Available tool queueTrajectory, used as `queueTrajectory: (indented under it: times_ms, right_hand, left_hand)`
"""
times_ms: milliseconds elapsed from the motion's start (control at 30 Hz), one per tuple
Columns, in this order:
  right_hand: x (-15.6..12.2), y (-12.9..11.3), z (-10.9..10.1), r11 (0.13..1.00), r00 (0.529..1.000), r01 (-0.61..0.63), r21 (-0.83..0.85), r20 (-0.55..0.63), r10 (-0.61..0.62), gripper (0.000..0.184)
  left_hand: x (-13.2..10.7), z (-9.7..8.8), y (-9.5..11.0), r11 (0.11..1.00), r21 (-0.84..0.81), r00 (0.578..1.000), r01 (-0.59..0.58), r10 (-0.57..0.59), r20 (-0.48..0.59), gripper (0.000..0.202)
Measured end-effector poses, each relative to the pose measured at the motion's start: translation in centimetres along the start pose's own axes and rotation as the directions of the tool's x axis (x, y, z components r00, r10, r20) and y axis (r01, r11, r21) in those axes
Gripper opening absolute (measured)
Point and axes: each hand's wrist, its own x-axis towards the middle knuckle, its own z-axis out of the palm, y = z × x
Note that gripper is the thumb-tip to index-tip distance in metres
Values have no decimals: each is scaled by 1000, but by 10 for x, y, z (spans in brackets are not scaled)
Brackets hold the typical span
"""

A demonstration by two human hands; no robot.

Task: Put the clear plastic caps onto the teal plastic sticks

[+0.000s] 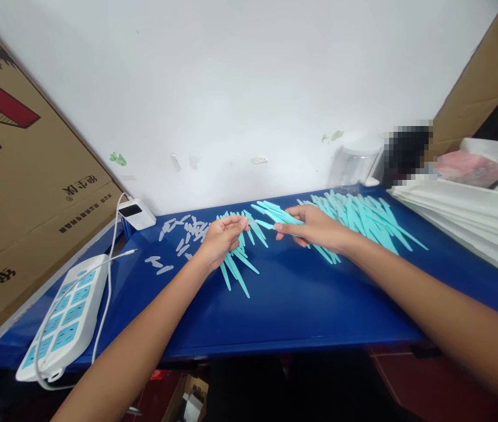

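Note:
My right hand (308, 225) is closed round a bunch of slim turquoise plastic sticks (275, 211), which look like eyebrow razors. One stick of the bunch points toward my left hand (226, 237). The left thumb and forefinger are pinched at that stick's tip, on what looks like a small clear plastic cap (251, 222). Beneath and beside the left hand lies a pile of turquoise sticks (237, 266). A larger pile (363, 217) is spread behind and right of my right hand. Several loose clear caps (182, 246) are scattered left of my left hand.
A blue-covered table (301, 310) stands against a white wall. At left are a power strip (66, 319) with a white cable, a small white device (136, 214) and a large cardboard box (33, 193). A clear jar (358, 161) and stacked white trays (464, 225) stand at right.

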Motion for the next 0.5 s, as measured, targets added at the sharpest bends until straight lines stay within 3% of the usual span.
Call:
queueTrajectory:
  times_ms: [300,500]
  right_hand:
    - [2,3,-1,999,999,-43,12,14,43,36]
    - [2,5,-2,999,999,-40,5,32,40,36]
  left_hand:
    - [1,-2,-2,998,50,998,-43,41,39,39]
    - [-1,1,-1,980,180,997,-81,80,11,46]
